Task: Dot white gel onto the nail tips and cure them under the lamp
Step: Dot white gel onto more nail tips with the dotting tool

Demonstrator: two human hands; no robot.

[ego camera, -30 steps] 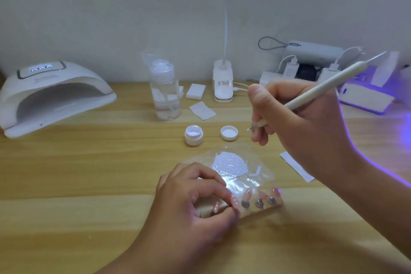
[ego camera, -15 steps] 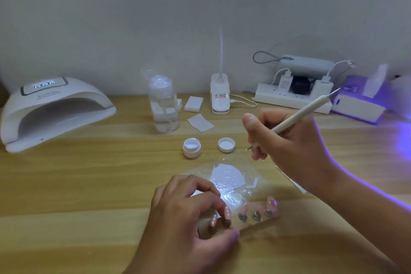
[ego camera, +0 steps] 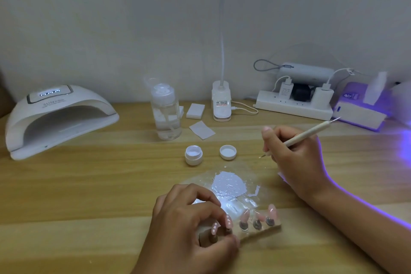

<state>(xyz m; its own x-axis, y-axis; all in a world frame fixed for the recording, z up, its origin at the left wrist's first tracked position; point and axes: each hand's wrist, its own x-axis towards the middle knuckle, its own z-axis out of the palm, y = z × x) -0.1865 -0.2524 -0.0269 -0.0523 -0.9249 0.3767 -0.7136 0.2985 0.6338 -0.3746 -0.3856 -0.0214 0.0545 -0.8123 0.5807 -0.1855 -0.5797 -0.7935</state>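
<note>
Pen (ego camera: pixel 311 133) in right hand (ego camera: pixel 295 158) sits lower; left hand (ego camera: pixel 189 224) still grips stand (ego camera: pixel 266 229).

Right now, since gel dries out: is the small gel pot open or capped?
Open: the gel pot shows its white inside, and its lid lies beside it, apart.

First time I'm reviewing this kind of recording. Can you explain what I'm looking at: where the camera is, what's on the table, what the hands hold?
No machine here: a person works with bare hands, filmed by one head-worn camera looking down. The right hand holds a thin dotting pen, its tip away from the nails. The left hand grips one end of a holder carrying pink nail tips. On the wooden table are an open gel jar, its lid, a clear sheet smeared with white gel, a pump bottle and, far left, the curing lamp.
</note>
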